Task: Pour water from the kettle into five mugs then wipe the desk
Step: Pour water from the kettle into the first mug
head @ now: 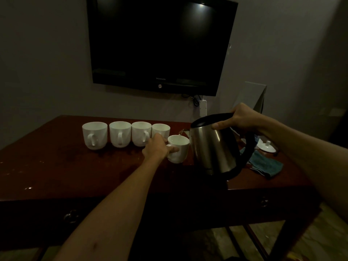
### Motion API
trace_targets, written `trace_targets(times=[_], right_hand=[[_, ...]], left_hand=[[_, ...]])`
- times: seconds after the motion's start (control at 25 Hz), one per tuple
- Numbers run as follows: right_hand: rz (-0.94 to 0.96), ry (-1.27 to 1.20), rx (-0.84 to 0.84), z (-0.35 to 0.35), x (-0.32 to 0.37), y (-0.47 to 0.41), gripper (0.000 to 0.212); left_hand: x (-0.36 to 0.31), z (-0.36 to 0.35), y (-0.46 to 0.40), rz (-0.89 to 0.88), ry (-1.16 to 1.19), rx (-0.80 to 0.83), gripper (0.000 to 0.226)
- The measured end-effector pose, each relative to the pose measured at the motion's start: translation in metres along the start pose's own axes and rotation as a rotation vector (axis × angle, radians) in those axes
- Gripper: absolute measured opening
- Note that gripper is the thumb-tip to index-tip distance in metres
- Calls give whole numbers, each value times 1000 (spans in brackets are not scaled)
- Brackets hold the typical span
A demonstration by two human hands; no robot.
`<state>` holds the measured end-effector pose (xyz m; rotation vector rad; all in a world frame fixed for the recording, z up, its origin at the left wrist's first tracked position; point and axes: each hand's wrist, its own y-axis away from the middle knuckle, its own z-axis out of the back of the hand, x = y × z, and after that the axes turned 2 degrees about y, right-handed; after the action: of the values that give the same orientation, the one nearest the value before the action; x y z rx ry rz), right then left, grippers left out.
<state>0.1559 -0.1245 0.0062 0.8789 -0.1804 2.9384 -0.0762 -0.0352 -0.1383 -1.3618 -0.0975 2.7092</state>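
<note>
Dim desk [75, 172]; left hand [157, 147] grips mug [178, 150], handle hidden; right hand [239, 119] holds kettle [214, 146].

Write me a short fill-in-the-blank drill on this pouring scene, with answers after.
1. The right hand tilts the steel ____ over a mug.
2. The left hand holds the mug being filled by its ____.
3. Behind it, ____ more white mugs stand in a row on the desk.
4. The folded cloth lies to the ____ of the kettle.

Answers: kettle; handle; four; right
</note>
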Motion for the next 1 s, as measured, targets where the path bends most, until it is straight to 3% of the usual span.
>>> trace_targets(times=[0.24,0.4,0.64,1.0], right_hand=[[7,18,12,1,-2,-1,62],[40,11,74,1,0,4,53],[75,-6,79,1,-5,6,73],[86,-4,108,1,-2,1,65]], left_hand=[[1,0,-1,-10,-7,0,50],[0,0,-1,-3,-13,2,50],[1,0,-1,-13,-16,-4,48],[1,-1,-4,-3,0,8,51]])
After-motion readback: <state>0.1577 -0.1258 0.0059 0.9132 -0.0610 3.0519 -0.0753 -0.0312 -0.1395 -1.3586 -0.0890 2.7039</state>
